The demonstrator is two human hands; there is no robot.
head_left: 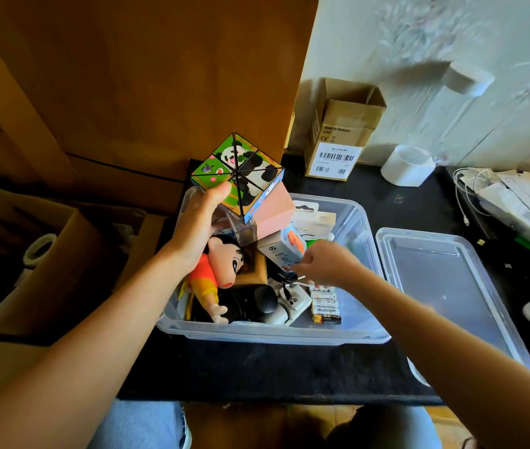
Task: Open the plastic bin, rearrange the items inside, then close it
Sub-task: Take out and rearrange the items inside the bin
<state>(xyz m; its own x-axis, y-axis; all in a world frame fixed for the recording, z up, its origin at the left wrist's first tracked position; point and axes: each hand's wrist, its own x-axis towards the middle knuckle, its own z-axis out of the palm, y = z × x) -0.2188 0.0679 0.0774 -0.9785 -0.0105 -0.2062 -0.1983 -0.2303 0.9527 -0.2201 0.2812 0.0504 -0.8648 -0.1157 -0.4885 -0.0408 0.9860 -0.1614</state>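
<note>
The left hand [197,228] gripped a panda-printed puzzle cube [239,175], thumb across its lower face, holding it above the back left corner of the clear plastic bin [270,335]. The right hand [328,264] reached down into the bin with curled fingers; what they pinched was too blurred to tell. The bin stood open on a black table [257,371], its lid [445,286] lying flat just beside it on the right. Inside lay a cartoon doll [221,270] in an orange shirt, a pink box [273,215], white packages, dark rounded objects partly hidden under the doll, and batteries [325,309], one reading "Heybright". Behind, a cardboard box [341,131] read "Made in Vietnam" above barcodes too small to read.
</note>
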